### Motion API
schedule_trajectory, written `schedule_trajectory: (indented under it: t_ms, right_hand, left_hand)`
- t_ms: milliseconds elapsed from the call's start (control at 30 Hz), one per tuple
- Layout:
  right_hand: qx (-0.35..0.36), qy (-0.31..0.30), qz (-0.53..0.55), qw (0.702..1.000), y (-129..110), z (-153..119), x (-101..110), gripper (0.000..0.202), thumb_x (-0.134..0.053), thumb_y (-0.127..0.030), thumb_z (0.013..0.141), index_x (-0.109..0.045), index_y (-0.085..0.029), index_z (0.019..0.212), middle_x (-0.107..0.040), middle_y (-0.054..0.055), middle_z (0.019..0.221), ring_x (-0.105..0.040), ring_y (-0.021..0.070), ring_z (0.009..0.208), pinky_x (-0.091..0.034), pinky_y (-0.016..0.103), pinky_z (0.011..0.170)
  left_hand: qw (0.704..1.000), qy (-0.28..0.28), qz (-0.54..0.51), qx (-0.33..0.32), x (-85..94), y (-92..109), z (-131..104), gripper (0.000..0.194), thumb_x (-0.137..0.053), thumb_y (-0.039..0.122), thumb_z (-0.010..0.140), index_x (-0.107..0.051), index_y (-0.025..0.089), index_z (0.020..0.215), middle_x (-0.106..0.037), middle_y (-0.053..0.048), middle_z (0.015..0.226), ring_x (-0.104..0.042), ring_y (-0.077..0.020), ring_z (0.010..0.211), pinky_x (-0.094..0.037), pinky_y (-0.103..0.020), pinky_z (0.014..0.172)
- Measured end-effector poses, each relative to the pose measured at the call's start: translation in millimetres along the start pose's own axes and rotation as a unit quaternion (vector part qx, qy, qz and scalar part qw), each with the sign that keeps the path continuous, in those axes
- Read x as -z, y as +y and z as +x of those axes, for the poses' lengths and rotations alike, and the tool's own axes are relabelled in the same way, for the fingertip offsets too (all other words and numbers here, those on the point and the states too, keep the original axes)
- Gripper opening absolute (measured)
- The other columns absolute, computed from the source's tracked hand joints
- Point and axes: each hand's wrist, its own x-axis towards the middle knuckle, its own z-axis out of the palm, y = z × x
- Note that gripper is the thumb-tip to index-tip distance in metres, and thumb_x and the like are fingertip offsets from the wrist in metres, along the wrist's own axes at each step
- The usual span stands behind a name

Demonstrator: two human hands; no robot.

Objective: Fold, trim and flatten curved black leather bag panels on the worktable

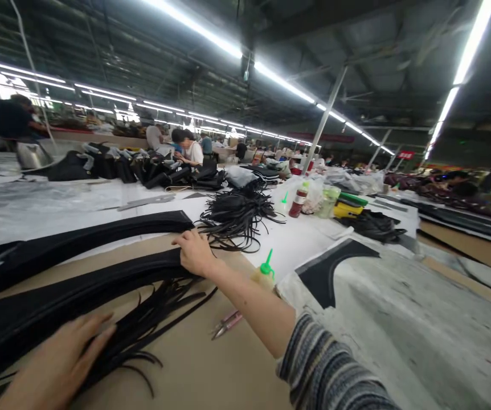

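So the near curved black piece [100, 281] swept from the left edge of the frame to about the center, where its right end sat under the right hand [195, 252]. That hand's fingers were bent down at the end of the piece, but I couldn't tell whether they were actually pinching it. The left hand [64, 359] was down in the lower left, kinda blurry, thumb and fingers apart, right by a bunch of thin black strips [143, 319]. Couldn't tell if it was touching them. The strips fanned out below the near piece, over a tan board [211, 373] that filled the bottom middle.

A second curved black piece [100, 233] lay just behind the first one, also running in from the left. Past the right hand, around mid-frame, there was a messy pile of black cords [241, 208]. Some snips with pinkish handles [227, 326] were lying just below the right forearm, and a bottle with a green nozzle [267, 267] stood right behind it, partly hidden. Right of that was a dark cut-out piece [324, 276] with a curved edge. Further back, upper center-left, a person in a white top [195, 152] was at a table too.
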Motion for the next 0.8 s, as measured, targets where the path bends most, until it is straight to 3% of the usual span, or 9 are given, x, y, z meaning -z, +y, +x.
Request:
schedule_trajectory:
  t_ms: [67,133,300,400,500,567,667,800]
  right_hand:
    - [0.022,0.025,0.003,0.999,-13,-25,5,0.036,-0.039,-0.018,0.089,-0.056,-0.024,0.12,-0.056,0.005,0.119,-0.043,0.0229,0.113,-0.036,0.041,0.09]
    - [0.05,0.045,0.016,0.998,-21,-54,13,0.034,-0.042,-0.018,0.088,-0.056,-0.025,0.119,-0.057,0.004,0.116,-0.044,0.0216,0.109,-0.036,0.039,0.088]
    - [0.058,0.081,0.047,0.994,-8,-142,53,0.04,-0.043,-0.01,0.085,-0.053,-0.021,0.123,-0.056,0.007,0.116,-0.048,0.0201,0.103,-0.038,0.035,0.086]
    - [0.0,0.036,0.042,0.998,31,-202,82,0.038,-0.04,-0.014,0.091,-0.05,-0.02,0.126,-0.059,0.007,0.109,-0.054,0.0187,0.099,-0.04,0.032,0.084]
    - [-0.153,-0.054,-0.066,0.985,91,-258,105,0.029,-0.04,-0.02,0.093,-0.058,-0.023,0.115,-0.062,0.005,0.101,-0.059,0.0165,0.09,-0.042,0.027,0.077]
    - [-0.2,-0.064,-0.103,0.972,135,-287,115,0.029,-0.04,-0.018,0.091,-0.062,-0.02,0.109,-0.062,0.009,0.102,-0.06,0.0201,0.091,-0.043,0.03,0.074]
    - [-0.2,-0.081,-0.125,0.968,186,-309,123,0.031,-0.046,-0.017,0.088,-0.062,-0.02,0.114,-0.061,0.011,0.109,-0.058,0.0221,0.096,-0.043,0.032,0.078]
    - [-0.155,-0.101,-0.133,0.974,220,-300,120,0.037,-0.048,-0.019,0.089,-0.057,-0.026,0.124,-0.059,0.009,0.116,-0.055,0.0224,0.104,-0.043,0.033,0.083]
  left_hand:
    - [0.999,-0.03,-0.001,-0.029,-15.2,27,-6,0.048,-0.038,0.049,0.087,-0.064,0.021,0.114,-0.067,-0.009,0.118,-0.061,-0.0279,0.112,-0.045,-0.04,0.1]
    - [0.998,-0.046,0.026,-0.03,-16.8,49,-10,0.055,-0.037,0.051,0.085,-0.062,0.017,0.12,-0.064,-0.014,0.124,-0.059,-0.0333,0.115,-0.044,-0.048,0.099]
    - [0.994,-0.103,0.039,-0.008,10.3,75,-12,0.053,-0.034,0.05,0.086,-0.066,0.019,0.115,-0.065,-0.014,0.12,-0.057,-0.0328,0.117,-0.043,-0.049,0.097]
    - [0.993,-0.111,0.037,-0.003,18.4,79,-16,0.05,-0.036,0.05,0.085,-0.066,0.022,0.114,-0.066,-0.011,0.118,-0.058,-0.0331,0.116,-0.043,-0.05,0.096]
    - [0.997,-0.064,0.048,0.007,15.9,79,-23,0.051,-0.035,0.048,0.086,-0.063,0.022,0.119,-0.065,-0.012,0.12,-0.06,-0.034,0.113,-0.043,-0.051,0.093]
    - [0.998,-0.03,0.062,0.007,12.7,82,-27,0.051,-0.034,0.046,0.087,-0.062,0.022,0.122,-0.064,-0.012,0.121,-0.06,-0.034,0.112,-0.043,-0.051,0.093]
    - [0.997,-0.017,0.07,-0.007,10.0,95,-34,0.05,-0.033,0.044,0.087,-0.061,0.023,0.123,-0.064,-0.011,0.121,-0.06,-0.0308,0.11,-0.042,-0.049,0.094]
    - [0.998,-0.022,0.063,-0.022,9.6,115,-43,0.046,-0.034,0.043,0.086,-0.065,0.026,0.117,-0.065,-0.008,0.121,-0.06,-0.0275,0.112,-0.04,-0.047,0.096]
